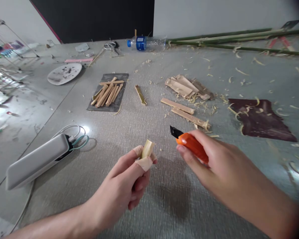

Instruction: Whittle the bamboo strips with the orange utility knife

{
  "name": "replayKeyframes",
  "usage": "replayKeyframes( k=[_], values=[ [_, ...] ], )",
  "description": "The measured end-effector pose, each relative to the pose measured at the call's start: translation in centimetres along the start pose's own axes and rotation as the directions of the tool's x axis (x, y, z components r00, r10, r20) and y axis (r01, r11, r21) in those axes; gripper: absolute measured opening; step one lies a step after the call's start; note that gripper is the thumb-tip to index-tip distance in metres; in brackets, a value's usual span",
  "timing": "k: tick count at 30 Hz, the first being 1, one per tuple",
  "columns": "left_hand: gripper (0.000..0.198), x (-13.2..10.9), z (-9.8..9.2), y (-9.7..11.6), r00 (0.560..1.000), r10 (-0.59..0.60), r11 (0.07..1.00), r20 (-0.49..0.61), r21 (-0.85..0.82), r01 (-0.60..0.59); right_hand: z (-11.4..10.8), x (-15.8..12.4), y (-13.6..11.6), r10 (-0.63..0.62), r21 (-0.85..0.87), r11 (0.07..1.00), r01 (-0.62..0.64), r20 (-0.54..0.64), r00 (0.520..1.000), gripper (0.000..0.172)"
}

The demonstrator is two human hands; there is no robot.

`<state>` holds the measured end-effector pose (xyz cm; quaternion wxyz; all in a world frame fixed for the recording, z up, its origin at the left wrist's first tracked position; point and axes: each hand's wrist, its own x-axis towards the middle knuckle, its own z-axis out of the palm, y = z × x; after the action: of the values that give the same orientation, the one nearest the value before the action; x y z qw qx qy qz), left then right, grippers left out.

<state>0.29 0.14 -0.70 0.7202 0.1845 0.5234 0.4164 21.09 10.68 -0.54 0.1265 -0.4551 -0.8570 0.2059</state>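
Between the taped thumb and fingers of my left hand (132, 182) is a short pale bamboo strip (148, 148), its upper end sticking out. My right hand (221, 166) is wrapped round an orange utility knife (193, 146). The knife's dark blade (175, 131) is out, pointing up and left, apart from the strip. Beyond the knife lie two split bamboo strips (178, 106) side by side. Behind them is a pile of wider bamboo pieces (183, 87) among shavings. A single short bamboo strip (141, 95) lies farther off, ahead of my left hand.
Narrow sticks (108, 93) rest on a dark sheet (94, 107). A brown sandpaper sheet (264, 119) lies right. A power bank (40, 159) with cables is at left, a white plate (64, 73) behind. Scissors (111, 46), a bottle (141, 43) and green bamboo poles (221, 40) line the back.
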Motion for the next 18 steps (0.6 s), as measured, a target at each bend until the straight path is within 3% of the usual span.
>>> replayKeyframes(
  k=[8, 18],
  values=[
    [0.030, -0.06, 0.16, 0.15, 0.997, 0.079, 0.996, -0.011, 0.044, -0.078, -0.39, -0.50, -0.88, -0.128, 0.175, 0.976, 0.126, 0.002, 0.992, 0.020],
    [0.026, 0.29, 0.01, 0.14, 0.985, 0.171, 0.969, -0.034, 0.186, -0.162, -0.12, -0.44, -0.41, -0.123, 0.132, 0.984, 0.117, 0.038, 0.992, 0.026]
  ],
)
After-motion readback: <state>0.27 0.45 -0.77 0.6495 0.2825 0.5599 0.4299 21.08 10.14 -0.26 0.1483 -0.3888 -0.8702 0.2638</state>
